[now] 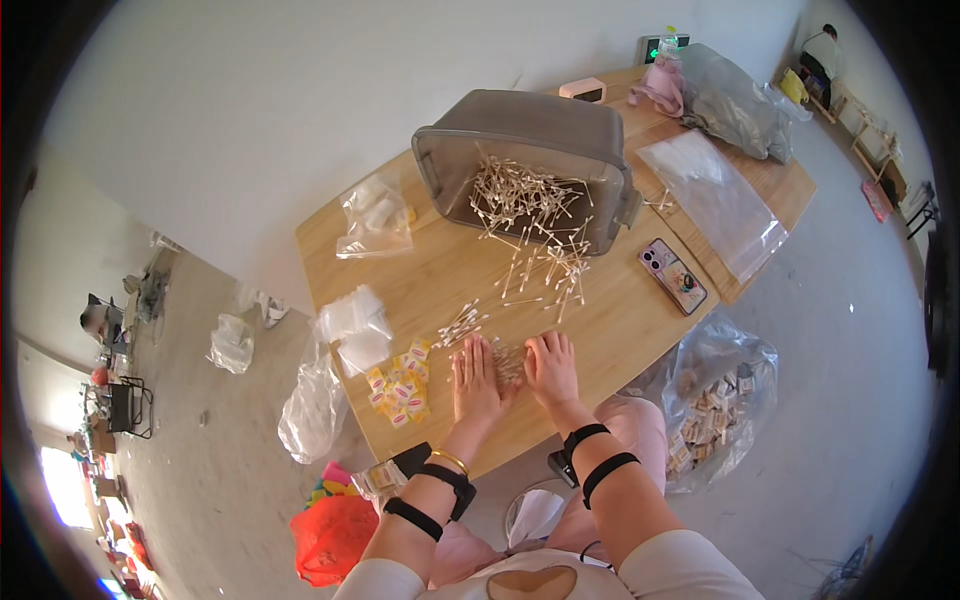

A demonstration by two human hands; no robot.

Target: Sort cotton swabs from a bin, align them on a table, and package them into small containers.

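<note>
Near the front of the wooden table (590, 325), a small clear bag of cotton swabs (509, 361) lies flat between my hands. My left hand (478, 382) rests on its left side with the fingers stretched out flat. On its right side, my right hand (551, 368) has bent fingers closed at the bag's edge; the fingertips are partly hidden. Just beyond the left hand is a loose bunch of cotton swabs (462, 325). A grey plastic bin (540, 115) lies tipped toward me, with a heap of swabs (525, 195) spilling from its mouth.
Yellow-and-white printed slips (402, 385) and stacked clear bags (355, 325) are at the left. A phone (673, 277) and large plastic sleeves (715, 195) lie at the right. A clear sack of small packs (715, 415) stands on the floor; a red bag (335, 540) is at lower left.
</note>
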